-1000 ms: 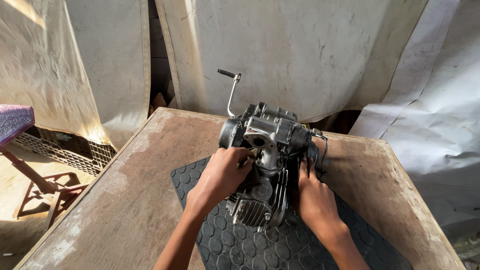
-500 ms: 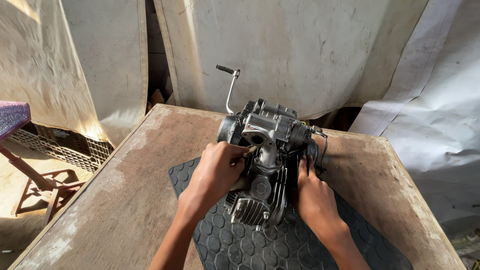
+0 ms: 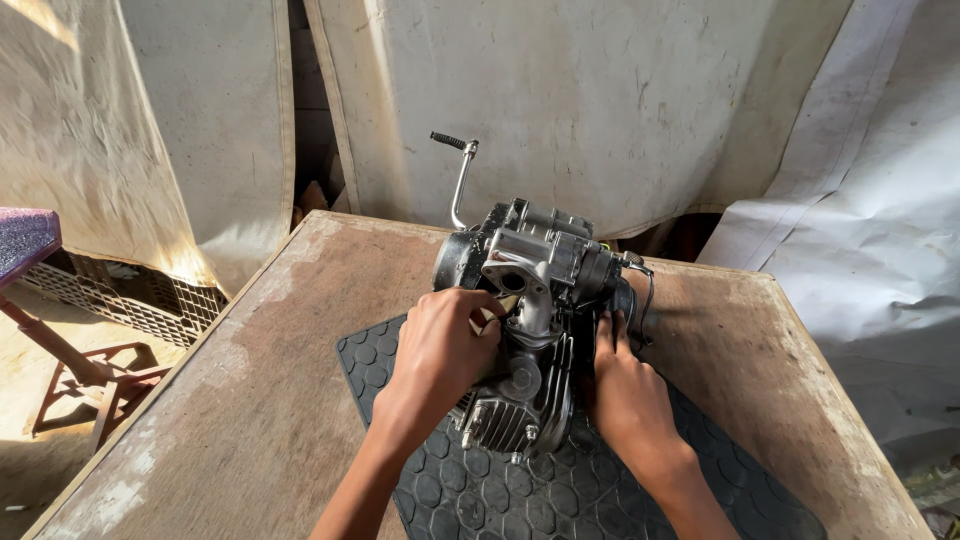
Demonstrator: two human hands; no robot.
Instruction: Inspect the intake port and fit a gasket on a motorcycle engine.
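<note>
Hands (image 3: 440,345) (image 3: 625,390) steady a grey finned metal motorcycle engine (image 3: 530,320) on a black rubber mat (image 3: 600,490) atop a worn wooden bench (image 3: 250,400), left gripping its side, right pressed flat; firm bracing seems wise.

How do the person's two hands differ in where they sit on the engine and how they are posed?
The left hand rests on the engine's left side, fingers curled near a small pale piece by the upper port; the right hand lies flatter along the right side, fingers pointing up. The left hand sits higher and is sunlit; the right hand is lower and more shaded. Both touch the engine over the black rubber mat.
</note>
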